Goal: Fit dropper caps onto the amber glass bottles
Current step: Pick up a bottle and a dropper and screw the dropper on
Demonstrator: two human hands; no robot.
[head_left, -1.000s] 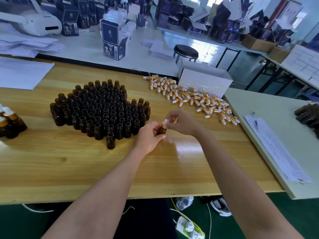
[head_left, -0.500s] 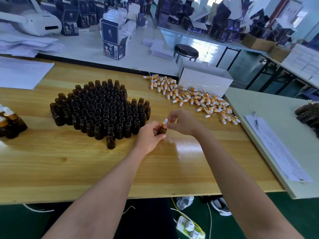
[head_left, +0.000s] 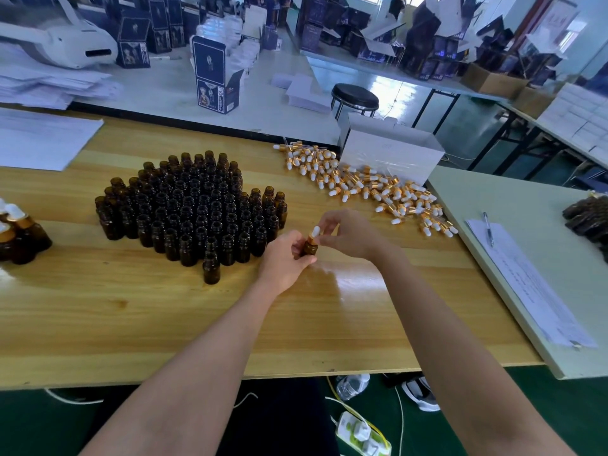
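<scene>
Bottle [head_left: 310,247] just right of uncapped cluster [head_left: 190,209], gripped in left hand [head_left: 286,258]; dropper cap [head_left: 315,232] on neck, pinched by right hand [head_left: 345,235]; few capped bottles [head_left: 19,232] far left of cluster; loose caps [head_left: 368,189] behind-right; bulk left to cap

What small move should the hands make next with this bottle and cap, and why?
Probably turn the dropper cap with the right hand until tight: that hand pinches the cap, which sits on the bottle gripped by the left hand.
</scene>
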